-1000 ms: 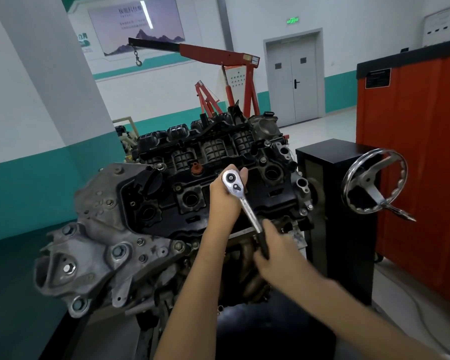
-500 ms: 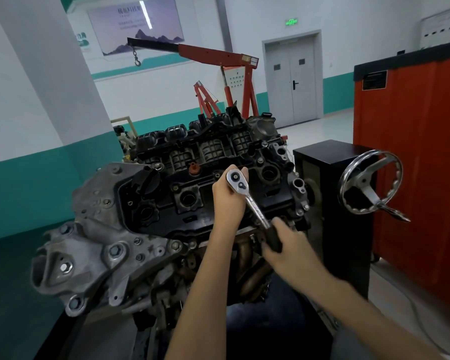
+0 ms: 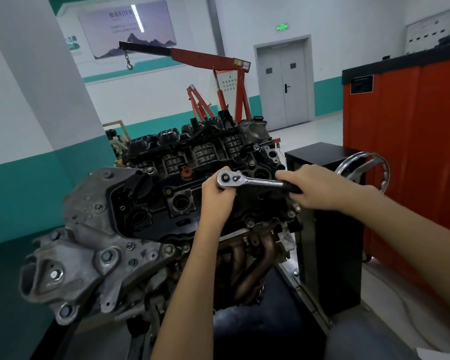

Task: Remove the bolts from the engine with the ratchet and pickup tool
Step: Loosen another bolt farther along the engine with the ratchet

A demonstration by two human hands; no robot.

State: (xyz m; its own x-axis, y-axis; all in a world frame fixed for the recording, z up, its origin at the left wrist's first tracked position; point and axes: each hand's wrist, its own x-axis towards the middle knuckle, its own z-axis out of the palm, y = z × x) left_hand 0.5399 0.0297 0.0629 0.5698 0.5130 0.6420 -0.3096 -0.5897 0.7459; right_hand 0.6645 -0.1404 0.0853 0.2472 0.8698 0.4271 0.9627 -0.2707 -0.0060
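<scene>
The engine (image 3: 166,209) stands tilted on a stand, its black valve cover facing me. A chrome ratchet (image 3: 247,180) lies across the cover's right half, head to the left, black handle to the right. My left hand (image 3: 216,196) is wrapped around the ratchet head from below, fingers curled over its top. My right hand (image 3: 315,187) grips the black handle. The bolt and socket under the ratchet head are hidden by my left hand. No pickup tool is in view.
A black stand cabinet (image 3: 330,229) with a chrome handwheel (image 3: 364,170) stands right of the engine. An orange tool cabinet (image 3: 411,152) is further right. A red engine hoist (image 3: 218,74) stands behind, and exhaust pipes (image 3: 255,258) run below my left arm.
My right hand has swung the ratchet handle up and to the right, from pointing down toward me to nearly level. My left hand stayed on the ratchet head.
</scene>
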